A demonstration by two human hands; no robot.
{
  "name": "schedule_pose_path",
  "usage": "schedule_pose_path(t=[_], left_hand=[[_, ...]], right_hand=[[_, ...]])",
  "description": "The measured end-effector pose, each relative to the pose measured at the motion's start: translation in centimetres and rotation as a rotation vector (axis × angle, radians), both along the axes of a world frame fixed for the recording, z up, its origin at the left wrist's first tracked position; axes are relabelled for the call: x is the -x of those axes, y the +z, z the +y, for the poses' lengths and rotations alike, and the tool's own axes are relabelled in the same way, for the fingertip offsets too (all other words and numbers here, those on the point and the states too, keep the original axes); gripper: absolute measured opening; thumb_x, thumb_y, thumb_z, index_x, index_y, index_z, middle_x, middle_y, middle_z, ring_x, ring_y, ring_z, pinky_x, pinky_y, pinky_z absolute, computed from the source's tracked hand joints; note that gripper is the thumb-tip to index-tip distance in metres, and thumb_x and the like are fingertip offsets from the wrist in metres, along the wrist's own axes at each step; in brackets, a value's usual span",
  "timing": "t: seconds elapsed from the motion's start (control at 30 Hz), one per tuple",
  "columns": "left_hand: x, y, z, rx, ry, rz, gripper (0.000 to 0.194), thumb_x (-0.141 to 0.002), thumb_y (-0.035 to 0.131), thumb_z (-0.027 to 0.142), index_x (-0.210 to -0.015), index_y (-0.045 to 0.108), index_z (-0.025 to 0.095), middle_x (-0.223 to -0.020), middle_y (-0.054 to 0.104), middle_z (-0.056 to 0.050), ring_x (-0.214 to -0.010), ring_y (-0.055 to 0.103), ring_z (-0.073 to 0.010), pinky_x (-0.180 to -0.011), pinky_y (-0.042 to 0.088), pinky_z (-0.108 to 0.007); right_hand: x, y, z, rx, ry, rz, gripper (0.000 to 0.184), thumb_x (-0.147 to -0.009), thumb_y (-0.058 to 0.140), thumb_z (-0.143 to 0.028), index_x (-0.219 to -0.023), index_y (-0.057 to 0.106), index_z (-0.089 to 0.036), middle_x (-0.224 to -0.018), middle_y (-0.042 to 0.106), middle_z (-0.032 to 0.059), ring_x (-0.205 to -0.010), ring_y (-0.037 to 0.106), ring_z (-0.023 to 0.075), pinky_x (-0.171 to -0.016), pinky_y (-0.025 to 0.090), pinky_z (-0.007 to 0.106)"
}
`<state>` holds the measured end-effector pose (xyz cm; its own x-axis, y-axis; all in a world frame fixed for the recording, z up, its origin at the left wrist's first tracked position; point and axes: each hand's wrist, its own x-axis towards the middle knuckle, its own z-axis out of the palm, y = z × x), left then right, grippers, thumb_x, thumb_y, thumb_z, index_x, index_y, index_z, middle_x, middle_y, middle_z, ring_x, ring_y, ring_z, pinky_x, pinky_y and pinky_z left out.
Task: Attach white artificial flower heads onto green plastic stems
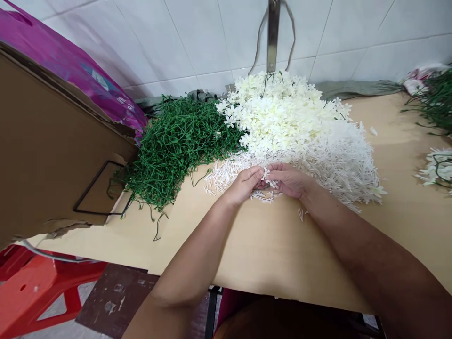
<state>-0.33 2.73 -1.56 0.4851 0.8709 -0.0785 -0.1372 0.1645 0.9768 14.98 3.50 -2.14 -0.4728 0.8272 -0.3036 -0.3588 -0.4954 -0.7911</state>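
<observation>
My left hand (247, 182) and my right hand (287, 179) meet over the table, both closed with thumbs and fingers pinched together. Between them are small white artificial flowers (266, 175), held at the fingertips of both hands. Just beyond lies a spread of thin white plastic pieces (339, 150), some scattered under my hands. Cream-white artificial flower heads (278, 110) are heaped behind that. Left of the heap is a tangled pile of green artificial stems (183, 136). The lower fingers of each hand are partly hidden.
A cardboard box (52, 141) stands at the left, with a black wire frame (95, 188) against it and a purple bag (81, 66) behind. More stems (436, 103) and white flowers (439, 169) lie at the right edge. A red stool (45, 287) is below the table (261, 249).
</observation>
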Motion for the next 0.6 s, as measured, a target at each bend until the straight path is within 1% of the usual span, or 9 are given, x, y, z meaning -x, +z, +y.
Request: schedule_pose_path(t=[0.07, 0.17, 0.23, 0.3, 0.37, 0.43, 0.5, 0.57, 0.6], left_hand=[[0.0, -0.2, 0.0, -0.015, 0.004, 0.013, 0.050, -0.065, 0.071, 0.059, -0.063, 0.049, 0.013, -0.057, 0.046, 0.005, -0.054, 0.044, -0.0041, -0.055, 0.039, -0.018], [-0.1, -0.2, 0.0, 0.003, 0.013, -0.004, 0.051, -0.063, 0.072, 0.059, -0.064, 0.049, 0.014, -0.059, 0.047, 0.004, -0.056, 0.046, -0.0047, -0.058, 0.042, -0.019], [-0.1, -0.1, 0.1, 0.010, 0.031, -0.039, 0.050, -0.062, 0.073, 0.058, -0.064, 0.048, 0.014, -0.059, 0.045, 0.005, -0.055, 0.045, -0.0046, -0.058, 0.042, -0.019], [-0.1, 0.0, 0.1, -0.015, 0.075, -0.063, 0.050, -0.063, 0.072, 0.057, -0.063, 0.047, 0.015, -0.055, 0.042, 0.006, -0.050, 0.039, -0.0038, -0.052, 0.038, -0.019], [0.1, 0.1, 0.2, -0.072, 0.130, -0.062, 0.049, -0.066, 0.069, 0.059, -0.061, 0.047, 0.015, -0.051, 0.039, 0.006, -0.046, 0.032, -0.0037, -0.047, 0.031, -0.019], [0.4, 0.1, 0.4, -0.139, 0.177, -0.049, 0.049, -0.071, 0.063, 0.061, -0.059, 0.048, 0.015, -0.049, 0.038, 0.005, -0.045, 0.030, -0.0045, -0.046, 0.027, -0.020], [0.8, 0.2, 0.6, -0.191, 0.228, -0.046, 0.049, -0.075, 0.058, 0.061, -0.059, 0.050, 0.015, -0.050, 0.040, 0.004, -0.047, 0.033, -0.0057, -0.048, 0.027, -0.022], [1.1, 0.3, 0.8, -0.230, 0.291, -0.050, 0.049, -0.077, 0.054, 0.061, -0.060, 0.052, 0.015, -0.050, 0.041, 0.003, -0.048, 0.036, -0.0067, -0.049, 0.027, -0.022], [1.2, 0.4, 0.9, -0.240, 0.323, -0.051, 0.049, -0.078, 0.053, 0.060, -0.060, 0.052, 0.015, -0.050, 0.041, 0.002, -0.048, 0.037, -0.0069, -0.050, 0.027, -0.023]], right_hand=[[0.1, 0.1, -0.1, 0.011, -0.018, -0.032, 0.027, -0.043, 0.083, -0.015, -0.053, 0.058, -0.017, -0.054, 0.067, 0.0003, -0.055, 0.065, 0.0144, -0.063, 0.055, 0.029], [0.3, 0.4, -0.3, 0.024, -0.046, -0.085, 0.027, -0.045, 0.081, -0.017, -0.054, 0.056, -0.017, -0.053, 0.065, -0.0013, -0.056, 0.065, 0.0151, -0.064, 0.054, 0.030], [0.6, 0.7, -0.6, 0.008, -0.093, -0.103, 0.025, -0.048, 0.079, -0.019, -0.054, 0.055, -0.018, -0.053, 0.064, -0.0020, -0.057, 0.063, 0.0132, -0.062, 0.051, 0.027], [1.0, 1.1, -0.9, -0.025, -0.143, -0.097, 0.024, -0.051, 0.078, -0.022, -0.053, 0.055, -0.018, -0.054, 0.063, -0.0022, -0.056, 0.059, 0.0106, -0.059, 0.047, 0.024], [1.4, 1.8, -1.2, -0.061, -0.166, -0.082, 0.024, -0.052, 0.078, -0.025, -0.053, 0.054, -0.017, -0.055, 0.062, -0.0020, -0.056, 0.057, 0.0098, -0.059, 0.045, 0.024], [1.4, 2.8, -1.4, -0.097, -0.188, -0.082, 0.026, -0.052, 0.078, -0.027, -0.056, 0.055, -0.018, -0.055, 0.060, -0.0023, -0.056, 0.056, 0.0102, -0.060, 0.045, 0.025], [0.6, 4.4, -1.7, -0.143, -0.260, -0.117, 0.027, -0.051, 0.079, -0.026, -0.058, 0.054, -0.018, -0.055, 0.059, -0.0028, -0.057, 0.056, 0.0098, -0.061, 0.046, 0.026], [-1.6, 6.2, -2.2, -0.200, -0.389, -0.203, 0.028, -0.051, 0.080, -0.024, -0.058, 0.053, -0.018, -0.058, 0.059, -0.0024, -0.059, 0.056, 0.0096, -0.065, 0.049, 0.028], [-3.3, 7.1, -2.5, -0.248, -0.459, -0.271, 0.026, -0.053, 0.079, -0.023, -0.059, 0.054, -0.019, -0.062, 0.061, -0.0012, -0.062, 0.057, 0.0106, -0.068, 0.050, 0.030]])
